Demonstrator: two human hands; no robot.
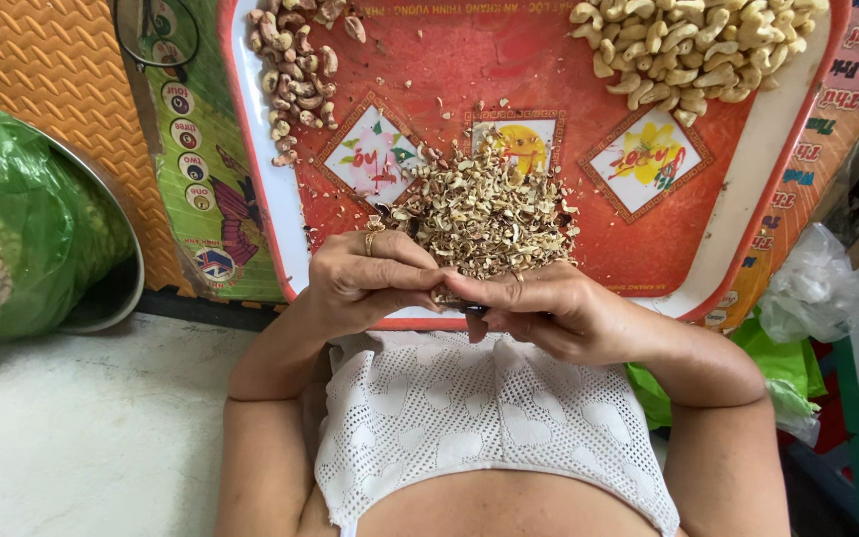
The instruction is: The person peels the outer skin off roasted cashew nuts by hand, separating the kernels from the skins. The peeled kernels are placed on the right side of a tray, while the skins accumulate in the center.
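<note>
1. Head view, lower centre of the frame: left hand [365,278] and right hand [539,313] pressed together, fingertips pinched around one small piece, probably a cashew, almost wholly hidden between them; a dark small tool tip [473,309] peeking out under the right hand.
2. Just above the hands, at the near rim of the red tray [589,229]: a heap of peeled skins and shell bits [484,209].
3. Upper left of the tray: brown unpeeled cashews [295,70]. Upper right: pale peeled cashews [693,45].
4. Far left of the frame: a metal bowl lined with a green bag [32,219], holding more nuts.
5. Likely risks: slipping of the tool toward the fingertips under so tight a pinch; snapping of the kernel from too much pressure; skins spilling off the near tray rim onto the lap, given the heap so close to the edge.
</note>
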